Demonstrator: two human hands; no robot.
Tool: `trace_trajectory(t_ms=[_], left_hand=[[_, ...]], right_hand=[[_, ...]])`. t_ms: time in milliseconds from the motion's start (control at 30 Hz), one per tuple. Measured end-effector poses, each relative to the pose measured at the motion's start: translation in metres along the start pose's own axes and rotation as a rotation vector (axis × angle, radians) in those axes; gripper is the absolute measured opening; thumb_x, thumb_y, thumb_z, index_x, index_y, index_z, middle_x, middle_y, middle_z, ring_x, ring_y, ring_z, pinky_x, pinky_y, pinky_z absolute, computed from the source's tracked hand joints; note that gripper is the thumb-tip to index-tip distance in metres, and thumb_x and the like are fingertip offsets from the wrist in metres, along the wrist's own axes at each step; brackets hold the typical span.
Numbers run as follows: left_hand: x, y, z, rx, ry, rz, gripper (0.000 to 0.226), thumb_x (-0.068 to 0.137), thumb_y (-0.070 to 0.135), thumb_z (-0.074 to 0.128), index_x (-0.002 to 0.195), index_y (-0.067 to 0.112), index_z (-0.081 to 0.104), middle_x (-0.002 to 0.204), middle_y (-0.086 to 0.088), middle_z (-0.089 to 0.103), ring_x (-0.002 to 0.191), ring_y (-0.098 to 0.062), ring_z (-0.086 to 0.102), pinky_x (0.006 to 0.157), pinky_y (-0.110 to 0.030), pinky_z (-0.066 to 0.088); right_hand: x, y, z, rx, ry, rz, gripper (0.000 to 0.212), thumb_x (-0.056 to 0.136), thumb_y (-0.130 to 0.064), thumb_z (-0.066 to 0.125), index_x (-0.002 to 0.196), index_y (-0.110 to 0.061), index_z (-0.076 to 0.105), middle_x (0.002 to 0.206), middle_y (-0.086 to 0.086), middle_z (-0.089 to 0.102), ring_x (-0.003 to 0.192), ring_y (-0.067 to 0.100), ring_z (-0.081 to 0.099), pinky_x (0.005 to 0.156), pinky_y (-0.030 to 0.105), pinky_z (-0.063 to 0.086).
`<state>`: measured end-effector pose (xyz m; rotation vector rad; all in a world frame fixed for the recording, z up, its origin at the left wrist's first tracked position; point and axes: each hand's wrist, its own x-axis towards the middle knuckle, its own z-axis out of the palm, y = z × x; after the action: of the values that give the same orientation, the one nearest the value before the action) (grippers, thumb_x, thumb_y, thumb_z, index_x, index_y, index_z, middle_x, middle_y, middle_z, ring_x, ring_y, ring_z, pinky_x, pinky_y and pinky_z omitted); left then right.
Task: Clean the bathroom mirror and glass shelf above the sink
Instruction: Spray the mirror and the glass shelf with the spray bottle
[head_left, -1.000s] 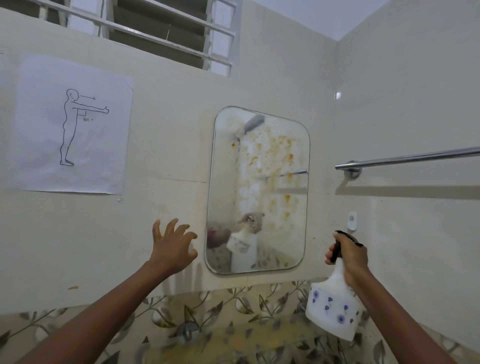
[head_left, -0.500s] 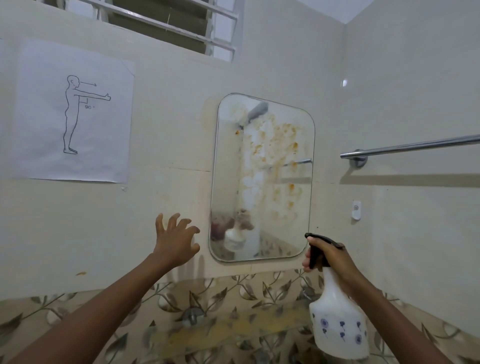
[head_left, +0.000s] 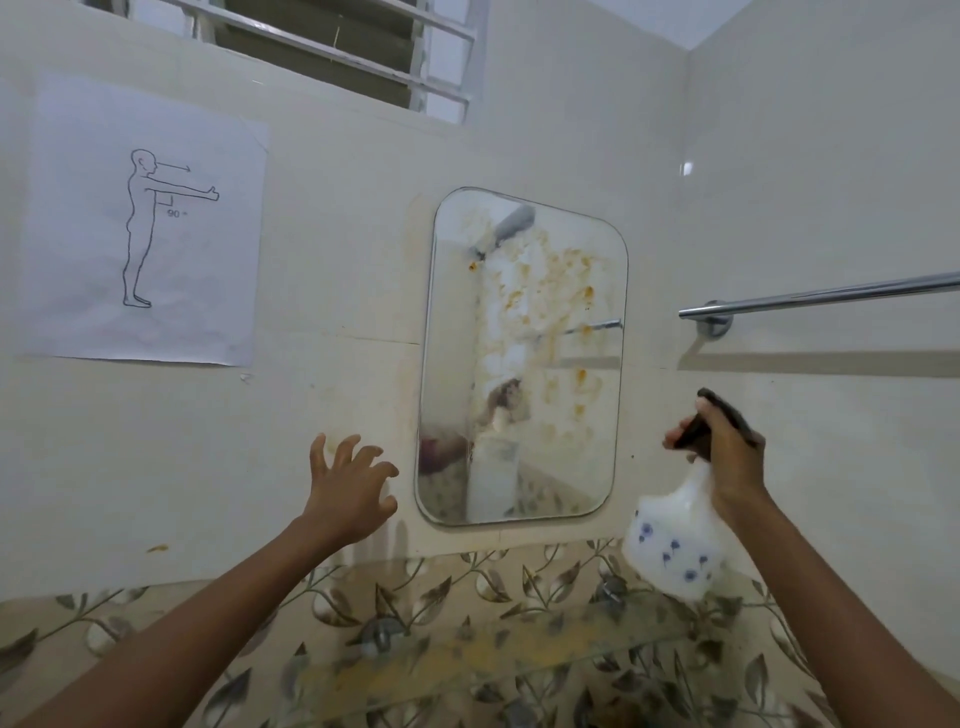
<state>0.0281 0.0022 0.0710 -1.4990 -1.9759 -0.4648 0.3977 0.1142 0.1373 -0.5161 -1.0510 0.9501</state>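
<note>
Right hand (head_left: 727, 457) gripping light, slippery-looking bottle (head_left: 675, 540) by its neck right of stained mirror (head_left: 519, 358), left hand (head_left: 348, 488) open and empty, shelf (head_left: 467, 654) near, below.

The mirror (head_left: 519, 358) hangs on the wall at centre. The paper sheet (head_left: 140, 218) is at its 9 o'clock, the towel rail (head_left: 821, 296) at 3 o'clock, the window (head_left: 332, 41) at 11 o'clock. The glass shelf (head_left: 467, 670) sits at 6 o'clock. The left hand (head_left: 348, 488) is at the mirror's 8 o'clock, the right hand (head_left: 727, 457) with the spray bottle (head_left: 670, 545) at 4 o'clock.
</note>
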Motion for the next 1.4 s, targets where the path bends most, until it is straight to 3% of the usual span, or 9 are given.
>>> trace_trajectory(t_ms=[67, 133, 233, 433, 600, 767, 933, 1233, 1400], left_hand=[[-0.003, 0.0, 0.004, -0.002, -0.009, -0.001, 0.04, 0.087, 0.043, 0.047, 0.125, 0.035, 0.049, 0.149, 0.004, 0.034, 0.144, -0.02, 0.011, 0.112, -0.055, -0.009], [-0.007, -0.001, 0.007, 0.003, -0.019, 0.0, 0.04, 0.086, 0.043, 0.047, 0.125, 0.035, 0.049, 0.149, 0.004, 0.035, 0.144, -0.02, 0.011, 0.112, -0.055, -0.009], [-0.009, -0.005, 0.008, 0.009, -0.019, 0.0, 0.04, 0.086, 0.043, 0.047, 0.125, 0.035, 0.049, 0.149, 0.004, 0.035, 0.144, -0.02, 0.013, 0.112, -0.056, -0.008], [-0.018, -0.01, 0.005, -0.098, 0.026, -0.028, 0.033, 0.087, 0.037, 0.05, 0.119, 0.032, 0.054, 0.138, 0.007, 0.049, 0.138, -0.018, 0.026, 0.113, -0.051, -0.003], [-0.044, -0.014, 0.011, -0.302, 0.043, -0.045, 0.028, 0.088, 0.026, 0.051, 0.115, 0.024, 0.06, 0.124, 0.002, 0.062, 0.123, -0.019, 0.046, 0.106, -0.041, 0.023], [-0.085, -0.028, 0.034, -0.449, -0.049, -0.126, 0.027, 0.088, 0.022, 0.053, 0.113, 0.018, 0.062, 0.12, -0.001, 0.065, 0.115, -0.022, 0.053, 0.096, -0.039, 0.04], [-0.12, -0.044, 0.059, -0.552, -0.118, -0.244, 0.027, 0.085, 0.014, 0.056, 0.11, 0.012, 0.065, 0.114, -0.005, 0.068, 0.107, -0.021, 0.06, 0.091, -0.035, 0.048], [-0.133, -0.048, 0.077, -0.587, -0.155, -0.305, 0.023, 0.085, 0.012, 0.058, 0.106, 0.012, 0.067, 0.112, -0.006, 0.069, 0.106, -0.023, 0.06, 0.093, -0.038, 0.048], [-0.129, -0.039, 0.087, -0.618, -0.156, -0.293, 0.022, 0.083, 0.01, 0.059, 0.104, 0.01, 0.067, 0.112, -0.006, 0.069, 0.106, -0.022, 0.061, 0.093, -0.035, 0.047]], right_hand=[[0.008, -0.016, 0.01, 0.02, 0.078, -0.06, 0.024, 0.086, -0.022, 0.062, 0.068, -0.006, 0.059, 0.054, 0.006, 0.058, 0.044, 0.018, 0.058, 0.052, 0.029, 0.056], [0.008, -0.024, 0.016, 0.01, 0.065, -0.059, 0.024, 0.085, -0.024, 0.063, 0.067, -0.007, 0.059, 0.054, 0.006, 0.058, 0.043, 0.017, 0.057, 0.048, 0.025, 0.052], [-0.007, -0.025, 0.023, -0.085, -0.204, -0.012, 0.023, 0.086, -0.025, 0.059, 0.068, -0.011, 0.062, 0.051, 0.001, 0.066, 0.05, 0.016, 0.064, 0.046, 0.017, 0.046], [-0.074, 0.019, 0.041, -0.327, -0.723, 0.166, 0.024, 0.087, -0.026, 0.058, 0.078, -0.008, 0.069, 0.072, 0.017, 0.069, 0.067, 0.028, 0.068, 0.059, 0.03, 0.048], [-0.128, 0.075, 0.054, -0.415, -0.835, 0.42, 0.03, 0.089, -0.027, 0.056, 0.077, -0.003, 0.068, 0.071, 0.019, 0.066, 0.06, 0.025, 0.065, 0.044, 0.024, 0.041], [-0.171, 0.113, 0.069, -0.393, -0.987, 0.552, 0.023, 0.089, -0.023, 0.057, 0.083, -0.004, 0.068, 0.067, 0.013, 0.067, 0.056, 0.021, 0.065, 0.043, 0.021, 0.044], [-0.187, 0.134, 0.086, -0.304, -0.934, 0.641, 0.022, 0.089, -0.012, 0.058, 0.105, 0.001, 0.065, 0.069, 0.017, 0.062, 0.055, 0.028, 0.06, 0.05, 0.032, 0.053], [-0.164, 0.146, 0.047, -0.419, -0.787, 0.651, 0.019, 0.087, -0.014, 0.06, 0.103, -0.005, 0.065, 0.07, 0.017, 0.064, 0.054, 0.027, 0.062, 0.049, 0.032, 0.052], [-0.145, 0.154, 0.009, -0.541, -0.6, 0.572, 0.012, 0.086, -0.014, 0.062, 0.087, -0.005, 0.07, 0.057, 0.015, 0.063, 0.046, 0.025, 0.058, 0.042, 0.026, 0.05]])
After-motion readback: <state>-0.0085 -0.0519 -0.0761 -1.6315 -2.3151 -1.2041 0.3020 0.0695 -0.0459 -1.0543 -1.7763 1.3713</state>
